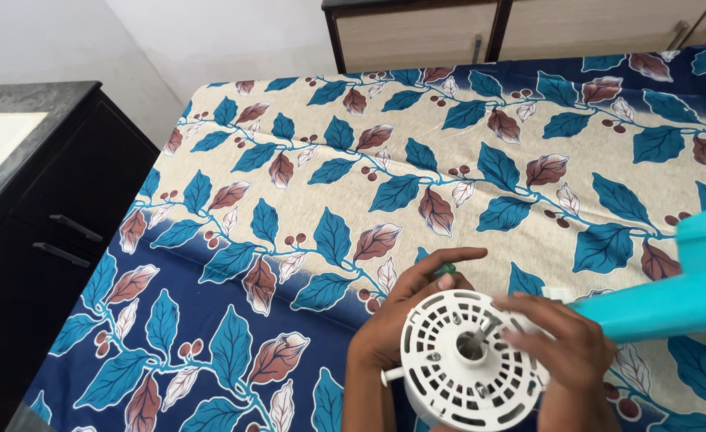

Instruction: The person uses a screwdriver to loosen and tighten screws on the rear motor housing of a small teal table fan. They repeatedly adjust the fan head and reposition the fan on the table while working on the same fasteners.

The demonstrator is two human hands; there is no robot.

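Both hands sit low in the frame, right of centre. The left hand [397, 316] curls with fingers extended rightward; the right hand [565, 344] arches, fingers bent leftward.

The scene was viewed from a single head-worn camera, angled steeply down and forward over a bed covered with a leaf-patterned sheet [353, 152]. The hands were cut off at the lower edge, close beneath the lens. A dark cabinet [41, 208] was caught at the left of the frame, wooden drawers [417, 36] along the top.
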